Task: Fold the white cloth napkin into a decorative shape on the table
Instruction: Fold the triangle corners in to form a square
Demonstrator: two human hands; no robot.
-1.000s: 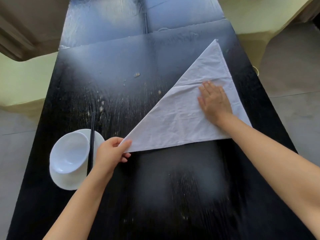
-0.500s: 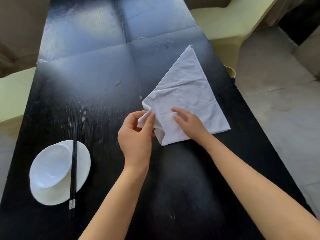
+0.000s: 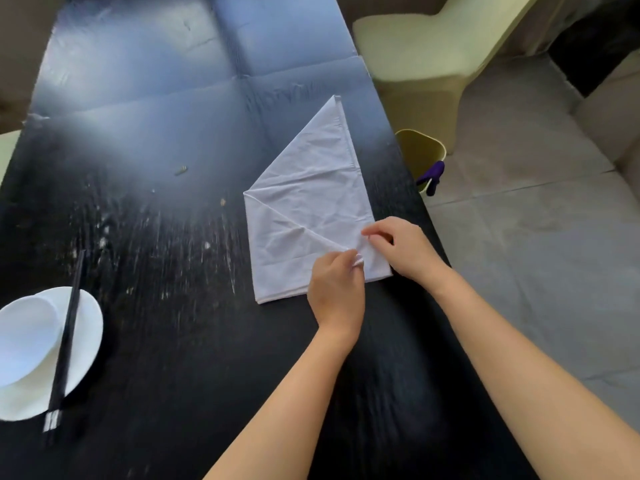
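The white cloth napkin (image 3: 311,209) lies flat on the black table (image 3: 166,237), near its right edge. Its left corner is folded over onto the near right corner, so the left side is now a straight fold and a point stands at the far end. My left hand (image 3: 337,289) pinches the folded-over tip at the near right corner. My right hand (image 3: 401,249) pinches the napkin's edge right beside it, fingers closed on the cloth. Both hands cover that corner.
A white bowl (image 3: 27,334) on a white plate (image 3: 83,337) sits at the near left, with black chopsticks (image 3: 65,341) across them. Small crumbs (image 3: 180,170) lie mid-table. Off the right edge stand a yellow-green bin (image 3: 420,150) and a pale chair (image 3: 415,39).
My left hand carried the napkin's left corner across to the near right corner and laid it flat. My right hand slid from the cloth's middle to that corner. The view shifted right.
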